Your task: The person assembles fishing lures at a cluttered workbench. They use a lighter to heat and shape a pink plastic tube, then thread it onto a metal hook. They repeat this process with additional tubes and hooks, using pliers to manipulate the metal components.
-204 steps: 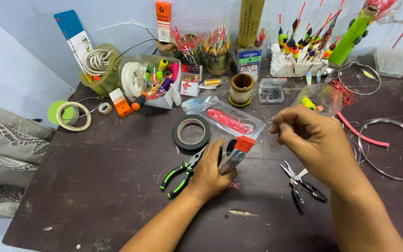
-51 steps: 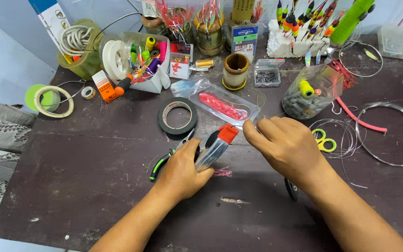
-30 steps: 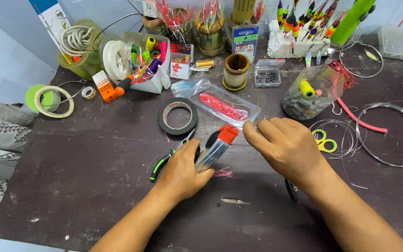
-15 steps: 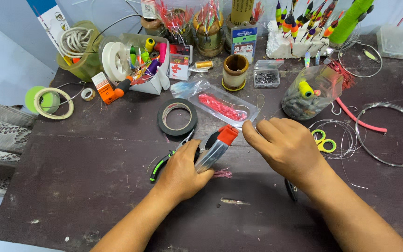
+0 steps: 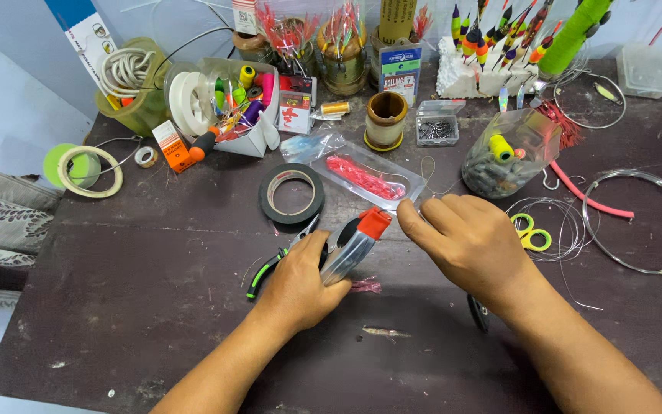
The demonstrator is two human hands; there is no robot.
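My left hand (image 5: pixel 300 284) grips a silvery, metallic fish-shaped lure (image 5: pixel 352 249) with an orange-red tip (image 5: pixel 375 222), held slanted above the dark table (image 5: pixel 139 291). My right hand (image 5: pixel 473 241) is closed just right of the orange tip, its fingertips pinched close to it; what they pinch is too thin to make out. Green-handled pliers (image 5: pixel 273 264) lie under my left hand. A small pink scrap (image 5: pixel 365 286) lies below the lure.
A black tape roll (image 5: pixel 292 193) and a clear bag of red worm lures (image 5: pixel 362 176) sit just behind. Small yellow scissors (image 5: pixel 530 232), wire coils (image 5: pixel 637 222), a bag of sinkers (image 5: pixel 503 153), floats, spools and boxes crowd the back.
Between one second ago and now both hands stay almost still on the lure. Earlier, my right hand came down from the right to the lure's orange tip.
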